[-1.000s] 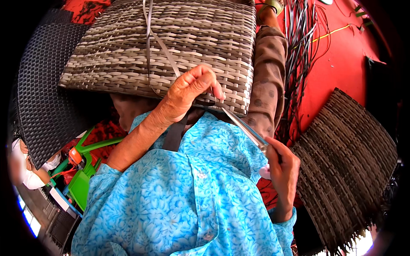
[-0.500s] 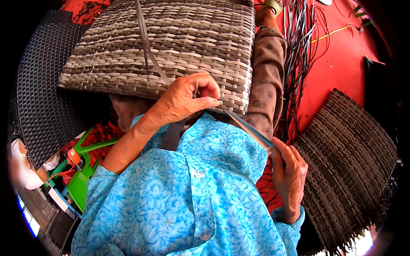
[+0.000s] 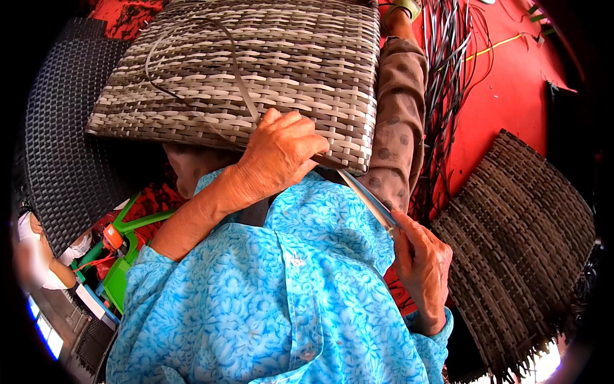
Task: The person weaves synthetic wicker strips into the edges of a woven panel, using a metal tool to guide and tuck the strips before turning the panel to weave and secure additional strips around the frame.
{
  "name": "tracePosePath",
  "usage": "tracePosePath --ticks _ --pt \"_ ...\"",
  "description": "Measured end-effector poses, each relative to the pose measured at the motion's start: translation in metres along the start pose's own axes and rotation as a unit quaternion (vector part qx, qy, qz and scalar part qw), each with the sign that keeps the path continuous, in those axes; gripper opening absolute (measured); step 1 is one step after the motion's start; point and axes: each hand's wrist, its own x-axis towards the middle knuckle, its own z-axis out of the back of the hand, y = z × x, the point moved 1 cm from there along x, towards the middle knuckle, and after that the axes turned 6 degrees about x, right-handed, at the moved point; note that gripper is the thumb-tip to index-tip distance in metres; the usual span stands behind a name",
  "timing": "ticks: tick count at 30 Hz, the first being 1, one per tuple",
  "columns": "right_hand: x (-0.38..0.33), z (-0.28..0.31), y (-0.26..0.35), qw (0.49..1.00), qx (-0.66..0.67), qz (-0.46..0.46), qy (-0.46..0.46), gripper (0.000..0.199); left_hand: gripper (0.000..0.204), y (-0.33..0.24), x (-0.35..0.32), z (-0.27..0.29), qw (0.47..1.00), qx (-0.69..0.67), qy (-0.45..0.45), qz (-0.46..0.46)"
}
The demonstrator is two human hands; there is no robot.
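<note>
A red floor [image 3: 511, 96] fills the background from twelve to three o'clock, strewn with a loose bundle of dark weaving strips [image 3: 448, 70] running down from the top edge at about one o'clock.

At the centre top sits a grey and beige woven panel [image 3: 256, 77], tilted over the person's lap, with a pale strip [image 3: 230, 57] looping across its face. The left hand [image 3: 278, 160] is curled over the panel's lower edge at the middle of the view, fingers closed on the weave where the strip comes down; whether it pinches the strip itself cannot be told. The right hand [image 3: 422, 265], at about four o'clock, is closed around a flat grey strip [image 3: 368, 198] that runs up and left from its fingers to the panel's lower right corner.

A bright blue flowered garment [image 3: 275, 307] covers the lower middle, from five to seven o'clock. A brown dotted trouser leg [image 3: 396, 128] lies just beside the panel's right edge. At three to four o'clock a dark brown woven piece [image 3: 518, 230] with a frayed lower fringe rests on the floor. At nine o'clock lies a black woven mat [image 3: 64, 153], and below it, at eight o'clock, a green plastic tool [image 3: 125, 269] with an orange part.
</note>
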Motion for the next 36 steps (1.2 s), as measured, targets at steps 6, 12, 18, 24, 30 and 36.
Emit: tracePosePath --ticks 6,12,18,24,30,36 --pt "0.000 0.002 0.006 0.999 -0.030 0.017 0.008 0.028 0.014 0.003 -0.001 -0.005 0.998 0.012 -0.011 -0.055" --pt "0.001 0.008 0.012 0.999 -0.041 0.000 0.013 0.024 0.018 0.002 -0.006 -0.016 0.994 0.057 -0.037 -0.089" --pt "0.006 0.011 0.016 0.994 -0.097 0.000 0.047 0.022 0.019 0.004 -0.006 -0.016 0.995 -0.022 -0.067 -0.072" --pt "0.017 0.014 0.023 0.980 -0.173 0.076 0.070 0.028 0.021 0.003 -0.005 -0.013 0.995 -0.042 -0.060 -0.069" --pt "0.009 0.013 0.027 0.972 -0.199 0.085 0.094 0.037 0.021 0.003 -0.006 -0.014 0.995 -0.022 -0.060 -0.072" --pt "-0.004 -0.008 0.026 0.991 -0.081 0.007 0.102 0.039 0.021 0.003 -0.007 -0.015 0.994 -0.019 -0.080 -0.078"
